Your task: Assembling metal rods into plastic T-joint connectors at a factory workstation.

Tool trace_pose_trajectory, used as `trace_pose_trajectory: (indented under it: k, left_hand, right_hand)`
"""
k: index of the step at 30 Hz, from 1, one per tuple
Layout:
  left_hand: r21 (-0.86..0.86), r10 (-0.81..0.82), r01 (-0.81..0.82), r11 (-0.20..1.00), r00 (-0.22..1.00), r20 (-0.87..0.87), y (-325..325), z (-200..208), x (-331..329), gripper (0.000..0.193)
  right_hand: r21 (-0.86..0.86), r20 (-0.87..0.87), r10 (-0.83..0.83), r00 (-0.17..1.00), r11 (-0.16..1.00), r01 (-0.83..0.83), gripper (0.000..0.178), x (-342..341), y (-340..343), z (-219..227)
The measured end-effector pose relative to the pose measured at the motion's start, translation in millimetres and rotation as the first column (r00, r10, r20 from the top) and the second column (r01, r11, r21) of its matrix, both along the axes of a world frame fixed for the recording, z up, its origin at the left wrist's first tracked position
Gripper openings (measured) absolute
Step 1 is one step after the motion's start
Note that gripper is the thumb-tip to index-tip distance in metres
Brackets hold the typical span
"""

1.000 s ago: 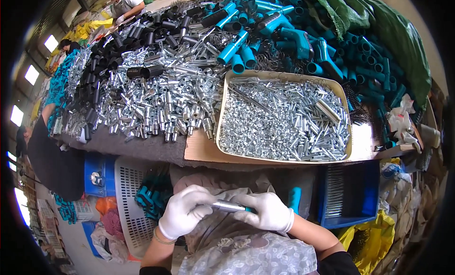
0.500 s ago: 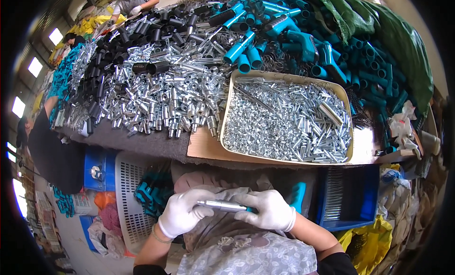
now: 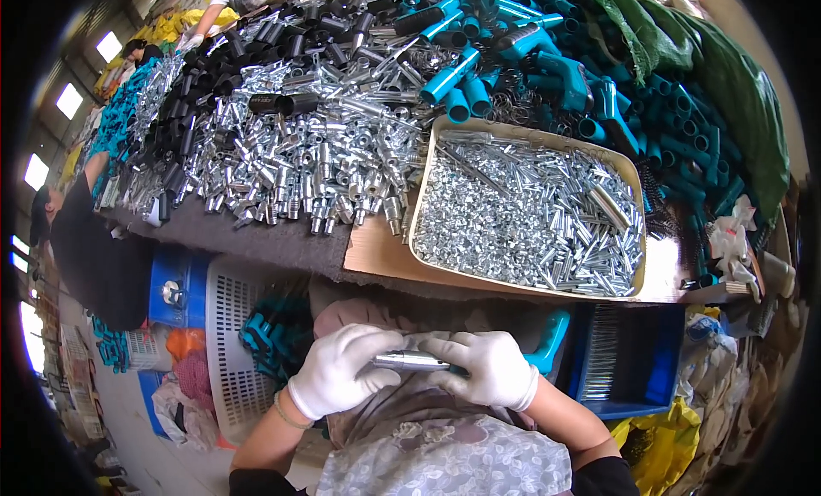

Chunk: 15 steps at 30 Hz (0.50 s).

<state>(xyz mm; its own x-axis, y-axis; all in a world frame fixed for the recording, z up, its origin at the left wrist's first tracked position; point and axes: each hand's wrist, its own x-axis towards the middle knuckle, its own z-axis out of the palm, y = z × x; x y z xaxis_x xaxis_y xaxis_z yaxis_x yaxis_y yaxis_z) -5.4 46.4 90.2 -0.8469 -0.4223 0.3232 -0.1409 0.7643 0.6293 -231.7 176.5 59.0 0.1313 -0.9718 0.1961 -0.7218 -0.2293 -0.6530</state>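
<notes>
The metal cylinder (image 3: 410, 360) points sideways — long axis left to right.

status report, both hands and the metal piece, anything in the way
Left hand and right hand gloved, both gripping silver tube. Tube held above patterned apron. Nothing seen blocking either hand.

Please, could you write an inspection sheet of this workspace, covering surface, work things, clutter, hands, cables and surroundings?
Surface: dark grey cloth, with a wooden board partly under the cream tray.
Work things: silver metal cylinder, held roughly level.
Clutter: heaped silver fittings, black tubes and teal parts; small metal pieces fill the tray.
Hands: left hand and right hand, white-gloved, both gripping the cylinder.
Cables: nothing seen.
Surroundings: white perforated basket, blue bin, yellow bag, co-workers nearby.
</notes>
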Motion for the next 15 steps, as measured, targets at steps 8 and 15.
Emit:
trace_pose_trajectory:
  k: [8,15]
  left_hand:
    - [0.379,0.124,-0.177,0.909,0.979,0.161,10,-22,6,0.03]
    - [0.269,0.067,-0.083,0.96,0.995,0.07,12,-15,-1,0.025]
  right_hand:
    - [-0.043,-0.234,-0.069,0.97,0.997,0.06,0.045,6,3,3]
    - [-0.012,-0.091,-0.051,0.994,0.999,0.05,0.048,-2,4,0]
